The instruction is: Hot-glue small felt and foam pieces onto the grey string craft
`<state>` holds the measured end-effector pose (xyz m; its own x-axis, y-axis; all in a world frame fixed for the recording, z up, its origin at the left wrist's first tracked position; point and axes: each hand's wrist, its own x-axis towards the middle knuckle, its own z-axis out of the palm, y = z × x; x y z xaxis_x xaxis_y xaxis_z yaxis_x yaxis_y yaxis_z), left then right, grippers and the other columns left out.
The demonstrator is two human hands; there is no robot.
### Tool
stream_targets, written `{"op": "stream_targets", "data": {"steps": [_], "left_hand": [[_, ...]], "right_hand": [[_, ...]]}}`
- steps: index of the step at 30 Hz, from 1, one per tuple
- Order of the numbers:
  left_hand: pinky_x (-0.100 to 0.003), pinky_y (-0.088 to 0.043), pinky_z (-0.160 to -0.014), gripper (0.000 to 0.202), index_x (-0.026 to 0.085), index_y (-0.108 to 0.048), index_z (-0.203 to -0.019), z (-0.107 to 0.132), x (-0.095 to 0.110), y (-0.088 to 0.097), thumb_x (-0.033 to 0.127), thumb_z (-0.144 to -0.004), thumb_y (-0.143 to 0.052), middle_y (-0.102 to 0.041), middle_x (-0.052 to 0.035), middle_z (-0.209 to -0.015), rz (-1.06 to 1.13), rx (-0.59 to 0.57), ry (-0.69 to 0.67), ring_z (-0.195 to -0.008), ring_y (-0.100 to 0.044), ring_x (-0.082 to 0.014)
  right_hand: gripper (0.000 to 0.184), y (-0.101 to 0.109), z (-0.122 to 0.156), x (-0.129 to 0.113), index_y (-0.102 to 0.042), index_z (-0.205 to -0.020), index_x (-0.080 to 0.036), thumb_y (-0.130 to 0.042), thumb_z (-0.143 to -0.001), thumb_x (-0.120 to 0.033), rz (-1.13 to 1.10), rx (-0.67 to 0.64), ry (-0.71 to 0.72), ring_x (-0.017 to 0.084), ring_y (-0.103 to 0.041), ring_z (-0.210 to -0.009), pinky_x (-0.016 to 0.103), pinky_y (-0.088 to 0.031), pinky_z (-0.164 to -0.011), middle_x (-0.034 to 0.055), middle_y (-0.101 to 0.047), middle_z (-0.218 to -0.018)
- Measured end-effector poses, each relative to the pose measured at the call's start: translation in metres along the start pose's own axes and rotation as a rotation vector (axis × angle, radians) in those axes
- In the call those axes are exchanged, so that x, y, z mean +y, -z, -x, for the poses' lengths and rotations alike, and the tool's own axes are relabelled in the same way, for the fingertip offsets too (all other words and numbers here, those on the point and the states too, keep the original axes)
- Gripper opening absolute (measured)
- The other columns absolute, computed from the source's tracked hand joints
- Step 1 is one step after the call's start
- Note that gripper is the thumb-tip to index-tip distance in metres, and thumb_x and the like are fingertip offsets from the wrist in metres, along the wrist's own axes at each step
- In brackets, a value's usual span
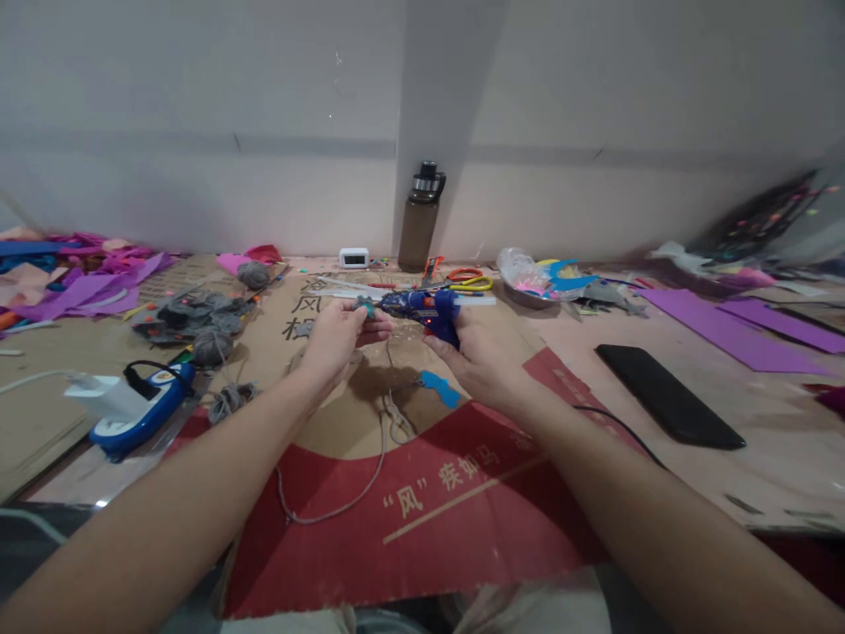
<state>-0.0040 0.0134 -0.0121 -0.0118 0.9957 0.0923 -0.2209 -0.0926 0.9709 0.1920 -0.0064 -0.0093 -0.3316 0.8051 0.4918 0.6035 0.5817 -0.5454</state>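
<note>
My right hand [467, 342] is wrapped round the handle of a blue hot glue gun [429, 308], a white glue stick [476, 301] poking out of its back. The nozzle points left at a small teal piece [365, 305] pinched in my left hand [343, 335]; its exact kind is too small to tell. Below the hands, grey yarn [356, 502] trails over a red and brown cardboard sheet [422, 546]. A blue cut-out piece [439, 388] lies on the cardboard under the glue gun.
Behind the hands stand a dark bottle [421, 220], scissors [470, 280] and a bowl of scraps [528, 291]. A black phone [668, 394] and purple sheets [732, 330] lie right. At left are a blue power strip [142, 414], grey yarn balls [212, 348] and coloured felt scraps [85, 282].
</note>
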Motion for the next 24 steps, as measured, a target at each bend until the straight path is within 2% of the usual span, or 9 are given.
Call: {"op": "stream_targets", "data": {"steps": [14,24], "left_hand": [[-0.035,-0.057,-0.072,0.003,0.015,-0.047,-0.083,-0.0013,-0.0007,0.0002,0.014,-0.086,-0.049,-0.068,-0.0057,-0.071,-0.023,-0.012,-0.021,-0.062,-0.068,-0.0150],[-0.036,-0.057,-0.072,0.005,0.016,-0.048,-0.083,-0.0014,-0.0020,0.0002,0.016,-0.085,-0.052,-0.067,-0.0050,-0.071,-0.012,0.006,-0.021,-0.064,-0.068,-0.0154]], "right_hand": [[0.034,0.0007,0.0008,-0.0046,-0.050,-0.117,-0.016,-0.045,-0.089,-0.033,0.091,-0.066,-0.082,0.028,-0.058,-0.102,0.039,-0.045,-0.084,0.0143,-0.064,-0.111],[0.033,0.0012,0.0018,-0.0049,-0.049,-0.118,-0.018,-0.046,-0.088,-0.033,0.099,-0.057,-0.069,0.030,-0.058,-0.103,0.041,-0.046,-0.083,0.0140,-0.064,-0.111]]}}
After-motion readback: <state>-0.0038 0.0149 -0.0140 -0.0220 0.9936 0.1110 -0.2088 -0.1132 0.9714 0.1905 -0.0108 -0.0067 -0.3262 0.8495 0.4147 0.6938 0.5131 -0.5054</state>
